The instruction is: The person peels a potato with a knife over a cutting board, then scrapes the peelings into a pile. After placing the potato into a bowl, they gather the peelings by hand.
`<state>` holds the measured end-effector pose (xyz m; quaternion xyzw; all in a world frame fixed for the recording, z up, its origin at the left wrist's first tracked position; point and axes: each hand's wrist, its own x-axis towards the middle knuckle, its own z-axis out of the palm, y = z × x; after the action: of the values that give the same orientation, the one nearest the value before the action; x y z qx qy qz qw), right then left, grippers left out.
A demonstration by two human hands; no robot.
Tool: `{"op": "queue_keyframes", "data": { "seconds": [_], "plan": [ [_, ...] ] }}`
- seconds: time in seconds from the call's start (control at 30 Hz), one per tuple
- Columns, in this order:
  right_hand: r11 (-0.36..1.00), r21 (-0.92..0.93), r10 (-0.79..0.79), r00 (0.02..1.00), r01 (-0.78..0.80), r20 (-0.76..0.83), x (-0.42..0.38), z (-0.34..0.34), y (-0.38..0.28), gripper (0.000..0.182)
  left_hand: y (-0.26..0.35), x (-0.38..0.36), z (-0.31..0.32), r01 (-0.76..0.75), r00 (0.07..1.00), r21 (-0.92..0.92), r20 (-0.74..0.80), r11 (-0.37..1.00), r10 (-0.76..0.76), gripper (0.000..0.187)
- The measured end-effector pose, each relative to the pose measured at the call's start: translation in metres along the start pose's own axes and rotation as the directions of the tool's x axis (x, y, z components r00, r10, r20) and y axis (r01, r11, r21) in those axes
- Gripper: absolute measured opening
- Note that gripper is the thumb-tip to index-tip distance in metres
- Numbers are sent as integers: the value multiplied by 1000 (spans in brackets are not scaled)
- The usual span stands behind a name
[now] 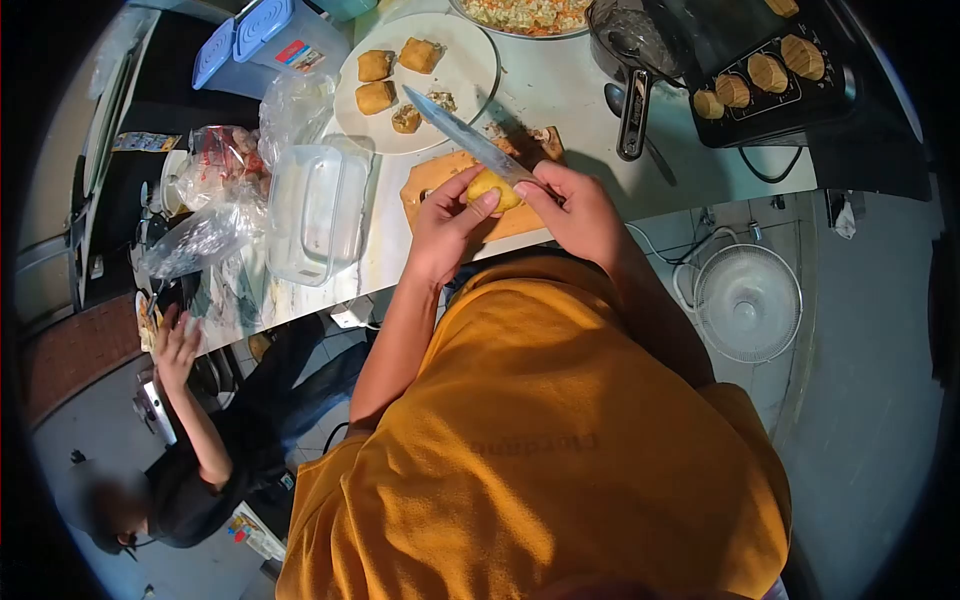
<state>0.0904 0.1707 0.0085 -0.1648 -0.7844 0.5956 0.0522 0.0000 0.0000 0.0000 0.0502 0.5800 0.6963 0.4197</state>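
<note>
My left hand (447, 225) is closed around a smooth yellow, rounded piece of food (490, 190) that looks like a potato. Its exact kind is hard to make out. A knife (463, 137) is gripped in my right hand (580, 215), its long blade slanting up and left across the top of the yellow piece. The knife's handle is mostly hidden by my fingers. Both hands are over a wooden cutting board (415, 185), which has dark scraps (520, 138) at its far edge. Beyond the knife tip, a white plate (468, 60) carries several browned, block-shaped pieces (376, 97).
A clear plastic container (315, 215) and plastic bags (215, 225) lie left. Blue-lidded tubs (275, 40), a bowl of chopped vegetables (525, 15), a pan (632, 115) and a black appliance with knobs (768, 75) stand behind. Another person's hand (177, 350) is at lower left.
</note>
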Motion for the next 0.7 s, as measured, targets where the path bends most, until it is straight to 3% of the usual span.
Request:
{"op": "queue_keyframes", "data": {
  "seconds": [0.37,0.7],
  "plan": [
    [997,75,22,997,-16,-78,2,5,6,23,-6,5,2,-70,997,-23,11,997,70,45],
    [987,109,116,993,-116,8,6,2,0,22,-2,1,2,-1,1000,-174,-12,985,-1,44]
  ]
}}
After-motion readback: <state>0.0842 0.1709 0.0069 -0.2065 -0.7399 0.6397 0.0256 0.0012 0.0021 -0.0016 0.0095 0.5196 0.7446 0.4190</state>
